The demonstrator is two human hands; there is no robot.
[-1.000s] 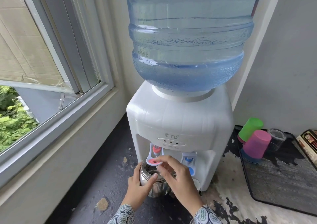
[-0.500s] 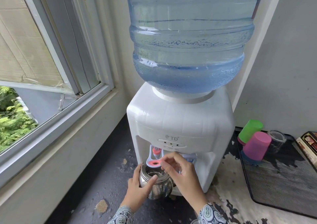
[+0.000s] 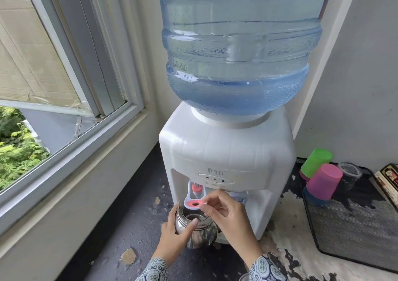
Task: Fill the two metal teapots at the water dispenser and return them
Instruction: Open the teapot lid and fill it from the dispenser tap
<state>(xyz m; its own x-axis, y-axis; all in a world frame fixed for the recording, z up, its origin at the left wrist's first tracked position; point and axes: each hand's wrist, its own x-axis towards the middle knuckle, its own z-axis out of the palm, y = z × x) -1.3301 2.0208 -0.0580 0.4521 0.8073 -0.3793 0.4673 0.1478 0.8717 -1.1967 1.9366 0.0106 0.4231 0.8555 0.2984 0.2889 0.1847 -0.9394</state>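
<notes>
From the head camera, a white water dispenser (image 3: pixel 226 164) stands on a worn dark counter (image 3: pixel 133 222) beside a window (image 3: pixel 64 99), a big blue bottle (image 3: pixel 237 50) on top. To its right, green (image 3: pixel 315 162) and pink (image 3: pixel 324 181) cups lie on a black tray (image 3: pixel 355 233). The metal teapot (image 3: pixel 198 229) sits upright under the red tap (image 3: pixel 195 201), mouth open upward; which way its spout points is hidden. The left hand (image 3: pixel 174 235) wraps the teapot's side. The right hand (image 3: pixel 230 214) pinches the tap lever, partly covering the teapot.
</notes>
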